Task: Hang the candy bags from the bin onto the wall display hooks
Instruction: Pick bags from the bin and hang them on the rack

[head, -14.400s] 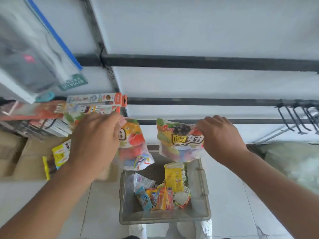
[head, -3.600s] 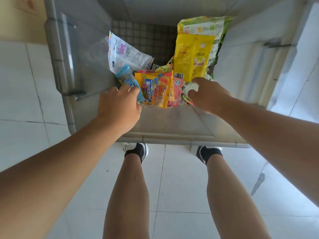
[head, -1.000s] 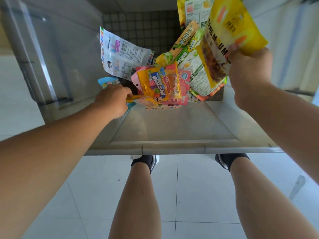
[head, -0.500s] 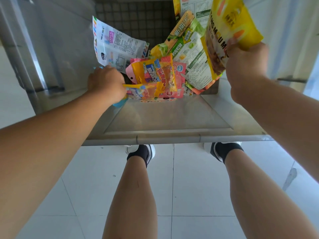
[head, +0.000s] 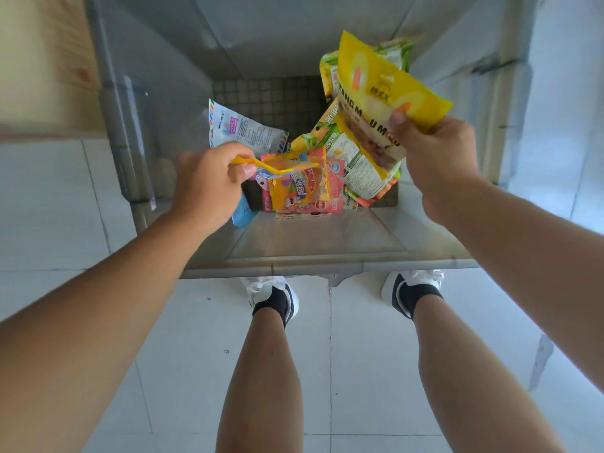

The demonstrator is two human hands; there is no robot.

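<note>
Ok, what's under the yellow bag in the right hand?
A green-and-white bag lies beneath the yellow bag that the right hand holds, with another green bag behind its top. Their middles and the bin floor there are covered.

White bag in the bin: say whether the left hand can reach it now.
Probably yes: the white bag lies uncovered just beyond the left hand, though it pinches an orange bag.

Likely a small shop, grey stock bin (head: pixel 327 266) of assorted retail candy bags (head: pixel 299 188), white tiled floor (head: pixel 359 354)
</note>
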